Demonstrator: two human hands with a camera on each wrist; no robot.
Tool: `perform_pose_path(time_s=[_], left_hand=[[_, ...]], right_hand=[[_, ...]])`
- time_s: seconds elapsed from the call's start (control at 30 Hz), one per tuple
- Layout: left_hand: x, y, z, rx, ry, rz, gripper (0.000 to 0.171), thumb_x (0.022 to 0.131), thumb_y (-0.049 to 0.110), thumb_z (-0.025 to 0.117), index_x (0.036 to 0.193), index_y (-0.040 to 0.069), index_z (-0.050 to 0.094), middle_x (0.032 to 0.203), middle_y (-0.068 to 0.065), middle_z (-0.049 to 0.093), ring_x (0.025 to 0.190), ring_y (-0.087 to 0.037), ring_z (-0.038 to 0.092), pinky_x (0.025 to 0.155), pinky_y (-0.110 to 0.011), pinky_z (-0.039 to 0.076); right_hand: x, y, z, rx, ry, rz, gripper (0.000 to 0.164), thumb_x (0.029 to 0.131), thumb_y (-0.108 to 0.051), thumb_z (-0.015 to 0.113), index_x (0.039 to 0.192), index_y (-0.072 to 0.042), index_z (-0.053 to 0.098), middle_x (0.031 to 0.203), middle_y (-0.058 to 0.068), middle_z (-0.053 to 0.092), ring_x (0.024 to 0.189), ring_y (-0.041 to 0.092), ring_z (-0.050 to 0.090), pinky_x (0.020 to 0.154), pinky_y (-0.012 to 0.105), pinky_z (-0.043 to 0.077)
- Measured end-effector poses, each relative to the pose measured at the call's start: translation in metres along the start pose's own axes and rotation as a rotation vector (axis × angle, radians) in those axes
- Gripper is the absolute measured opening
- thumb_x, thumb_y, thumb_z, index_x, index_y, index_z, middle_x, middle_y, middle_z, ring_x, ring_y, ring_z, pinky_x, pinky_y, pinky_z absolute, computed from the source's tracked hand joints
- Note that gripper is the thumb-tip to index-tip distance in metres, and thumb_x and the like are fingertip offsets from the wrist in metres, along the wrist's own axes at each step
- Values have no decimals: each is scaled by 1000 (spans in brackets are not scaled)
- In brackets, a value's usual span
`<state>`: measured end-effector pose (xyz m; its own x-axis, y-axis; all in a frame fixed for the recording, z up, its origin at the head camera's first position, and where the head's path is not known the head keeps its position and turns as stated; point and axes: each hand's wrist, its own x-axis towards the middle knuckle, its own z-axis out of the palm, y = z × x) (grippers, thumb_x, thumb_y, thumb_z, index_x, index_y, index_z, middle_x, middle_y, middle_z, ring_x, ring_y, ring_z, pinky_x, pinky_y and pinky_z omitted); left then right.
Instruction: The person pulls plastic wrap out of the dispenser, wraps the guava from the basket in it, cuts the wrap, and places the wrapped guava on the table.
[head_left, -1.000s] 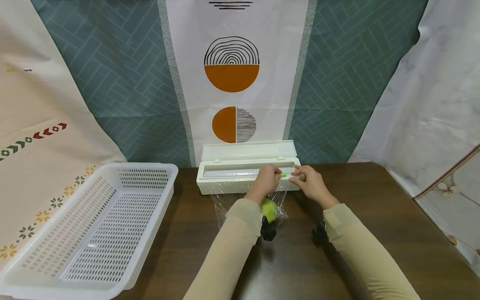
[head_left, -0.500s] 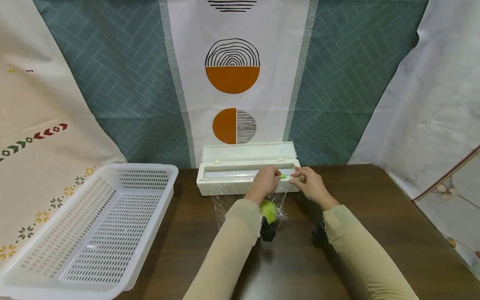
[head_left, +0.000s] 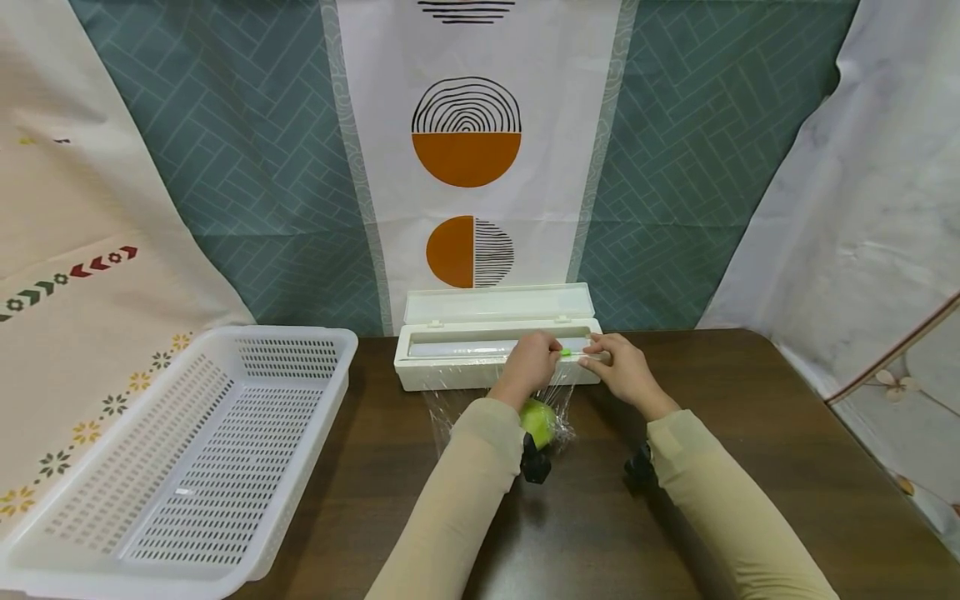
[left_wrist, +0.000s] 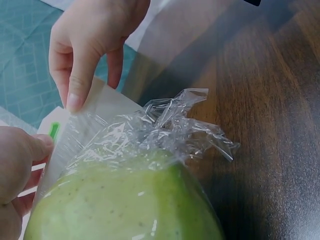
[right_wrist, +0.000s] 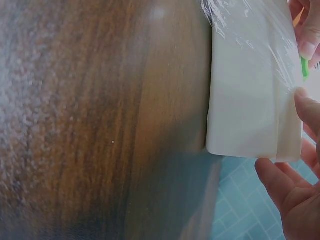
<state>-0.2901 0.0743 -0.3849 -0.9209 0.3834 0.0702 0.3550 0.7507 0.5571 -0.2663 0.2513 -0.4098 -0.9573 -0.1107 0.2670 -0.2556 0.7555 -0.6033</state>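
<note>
A white cling film dispenser [head_left: 427, 373] lies open at the back of the table, its roll [head_left: 457, 347] inside. My left hand [head_left: 531, 365] pinches the small green slide cutter [head_left: 566, 352] on the front edge. Film [left_wrist: 85, 135] stretches from the box over a speckled green fruit, apparently an apple [head_left: 537, 422], below my left wrist; it bunches up beside the fruit in the left wrist view. My right hand [head_left: 626, 377] holds the dispenser's right end, thumb and fingers at its corner [right_wrist: 287, 150]. The left forearm covers part of the film.
A white perforated plastic basket [head_left: 341, 367] stands on the left of the dark wooden table [head_left: 585, 533]. The dispenser's lid [head_left: 498, 302] is raised against the patterned cloth [head_left: 480, 192] behind. More cloth hangs at both sides.
</note>
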Motion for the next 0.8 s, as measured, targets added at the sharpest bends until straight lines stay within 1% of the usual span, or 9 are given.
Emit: perform_pose_path(time_s=[0.27, 0.5, 0.8], left_hand=[[-1, 1, -2, 19, 0, -1, 24, 97, 18, 52, 113, 10, 68, 112, -3, 68, 99, -17, 64, 84, -32, 52], [-2, 1, -3, 28, 2, 1, 24, 97, 18, 52, 112, 10, 69, 111, -3, 68, 95, -17, 65, 82, -31, 52], [-1, 0, -3, 32, 1, 2, 24, 97, 18, 52, 113, 10, 68, 113, -3, 68, 98, -17, 64, 84, -31, 52]], right_hand=[[0, 1, 0, 2, 4, -4, 29, 89, -20, 65, 108, 2, 67, 135, 21, 50, 116, 40, 53, 90, 51, 49], [1, 3, 1, 3, 3, -7, 29, 89, -20, 66, 107, 1, 67, 135, 21, 50, 118, 40, 51, 91, 52, 48], [2, 3, 0, 0, 8, -18, 28, 89, -20, 66, 107, 1, 67, 135, 21, 50, 118, 40, 51, 91, 52, 48]])
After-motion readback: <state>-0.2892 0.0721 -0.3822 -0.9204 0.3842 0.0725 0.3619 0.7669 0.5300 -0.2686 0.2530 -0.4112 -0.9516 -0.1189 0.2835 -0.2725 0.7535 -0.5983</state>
